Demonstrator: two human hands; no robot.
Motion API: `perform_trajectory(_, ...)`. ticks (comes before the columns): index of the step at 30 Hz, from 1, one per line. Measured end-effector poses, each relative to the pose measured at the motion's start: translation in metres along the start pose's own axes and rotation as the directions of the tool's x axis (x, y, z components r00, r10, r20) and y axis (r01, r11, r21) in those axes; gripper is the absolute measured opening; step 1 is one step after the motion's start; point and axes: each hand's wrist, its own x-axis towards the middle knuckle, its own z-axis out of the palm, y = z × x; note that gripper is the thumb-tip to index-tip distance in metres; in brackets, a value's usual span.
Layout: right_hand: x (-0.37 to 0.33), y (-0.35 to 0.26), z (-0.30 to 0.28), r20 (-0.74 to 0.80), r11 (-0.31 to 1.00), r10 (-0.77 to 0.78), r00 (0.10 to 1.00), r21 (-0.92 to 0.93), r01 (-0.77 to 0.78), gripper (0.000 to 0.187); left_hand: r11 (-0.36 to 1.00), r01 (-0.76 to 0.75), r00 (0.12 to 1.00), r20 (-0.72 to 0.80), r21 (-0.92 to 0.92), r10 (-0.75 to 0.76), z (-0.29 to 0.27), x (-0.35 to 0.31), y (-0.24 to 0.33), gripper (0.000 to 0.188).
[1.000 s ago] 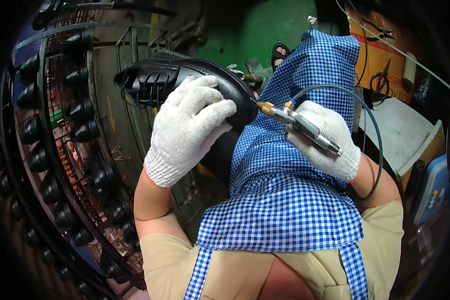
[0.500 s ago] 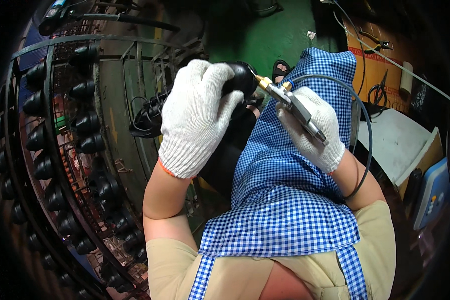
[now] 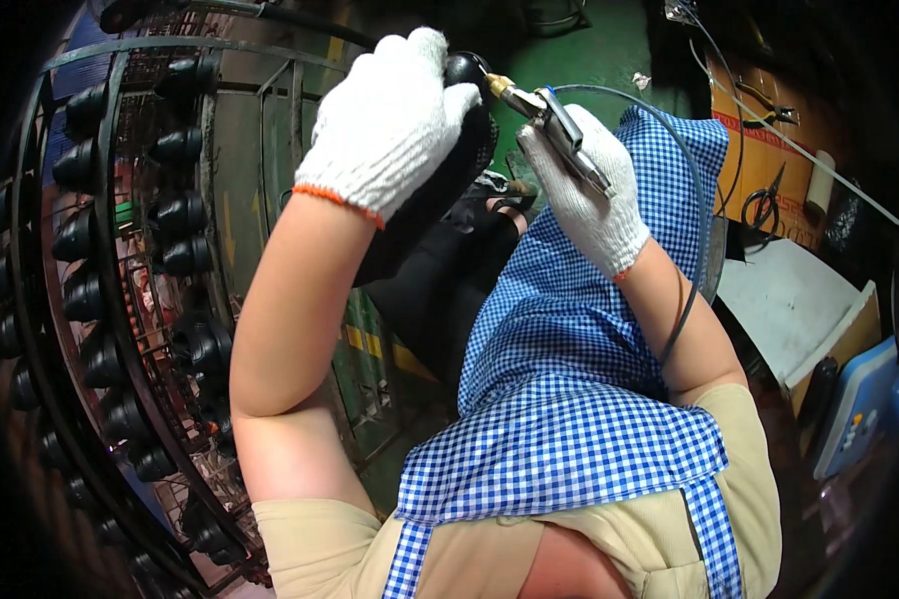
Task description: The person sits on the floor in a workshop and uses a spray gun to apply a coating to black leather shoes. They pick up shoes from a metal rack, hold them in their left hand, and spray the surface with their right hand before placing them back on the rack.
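Note:
My left hand (image 3: pixel 385 125), in a white knitted glove with an orange cuff edge, is closed round a black shoe (image 3: pixel 462 69). Much of the shoe is hidden behind the glove; a glossy rounded end shows past the fingers. My right hand (image 3: pixel 584 180), gloved in white as well, grips a slim metal spray gun (image 3: pixel 559 130) with a brass nozzle and a lever. The nozzle's thin tip points at the glossy end of the shoe, at or very near its surface. A grey hose (image 3: pixel 694 190) loops from the gun past my right forearm.
At left stands a metal rack (image 3: pixel 120 230) with rows of black shoes (image 3: pixel 82 240). On the right are a cardboard box (image 3: pixel 749 150) with pliers (image 3: pixel 766 105) and scissors (image 3: pixel 762 210) on it, a white sheet (image 3: pixel 784 304) and a blue-and-white device (image 3: pixel 857 409).
Both hands have moved away from my body, up and leftward in view, carrying the shoe and spray gun. The shoe has turned in my left hand. The nozzle remains at its glossy end.

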Motion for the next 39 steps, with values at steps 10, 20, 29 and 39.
perform_trajectory(10,-0.015,-0.004,0.035,0.099,0.98,0.075,0.992,0.176,-0.092,0.017,0.979,0.179,0.97,0.185,-0.096,-0.159,0.005,0.028,-0.053,0.059)
perform_trajectory(20,-0.037,-0.02,0.03,0.28,0.996,-0.014,0.96,0.092,-0.012,0.023,0.894,0.388,0.909,0.255,-0.224,-0.33,0.018,0.025,-0.094,0.069)
perform_trajectory(29,-0.071,-0.031,0.025,0.355,0.993,-0.113,0.928,0.058,0.098,0.018,0.893,0.396,0.911,0.215,-0.214,-0.352,0.023,0.022,-0.109,0.07)
perform_trajectory(39,-0.047,0.003,-0.003,0.2,0.975,-0.066,0.977,-0.197,0.106,0.02,0.717,0.06,0.883,-0.299,-0.695,-0.363,-0.021,-0.143,-0.055,0.035)
